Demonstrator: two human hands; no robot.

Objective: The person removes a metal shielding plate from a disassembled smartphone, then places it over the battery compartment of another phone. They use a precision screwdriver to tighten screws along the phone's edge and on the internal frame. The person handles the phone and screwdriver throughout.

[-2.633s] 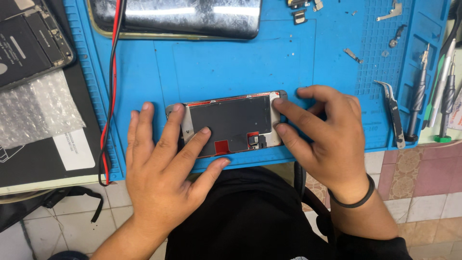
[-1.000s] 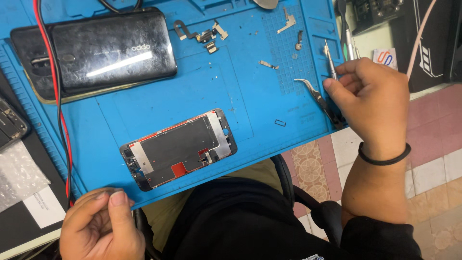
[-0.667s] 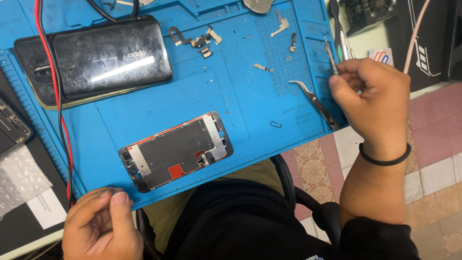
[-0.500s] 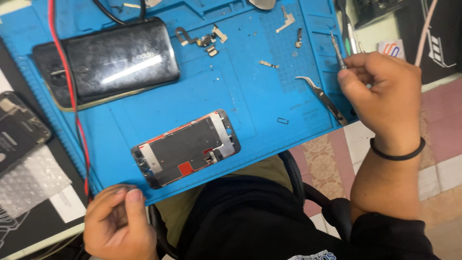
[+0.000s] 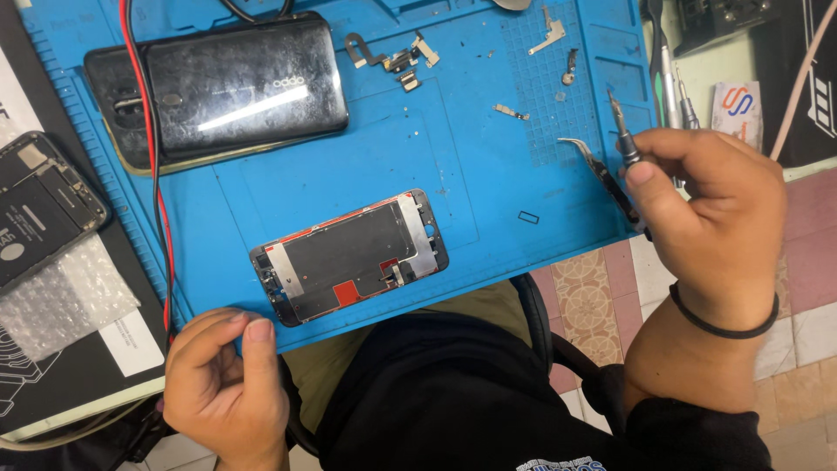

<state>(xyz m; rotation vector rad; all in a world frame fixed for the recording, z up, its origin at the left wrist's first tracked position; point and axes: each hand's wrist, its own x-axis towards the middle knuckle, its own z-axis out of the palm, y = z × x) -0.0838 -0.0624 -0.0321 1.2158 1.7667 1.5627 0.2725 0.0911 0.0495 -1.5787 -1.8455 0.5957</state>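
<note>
My right hand (image 5: 711, 205) — fingers closed around a slim dark-handled metal screwdriver (image 5: 623, 139), tip pointing up and away, at the right edge of the blue silicone work mat (image 5: 488, 174). Just below the grip: curved steel tweezers (image 5: 602, 174) on the mat. Well left of the grip: opened phone display panel, grey shield with red patches (image 5: 349, 257). Beyond that, a glossy black phone, back up (image 5: 231, 87), under a red wire (image 5: 148, 148). Just above my knuckles — a small white card with a red and blue mark (image 5: 737, 105). My left hand (image 5: 227, 388) — loosely curled, whether it holds anything I cannot tell, off the mat's near edge beside clear bubble wrap (image 5: 61, 296).
</note>
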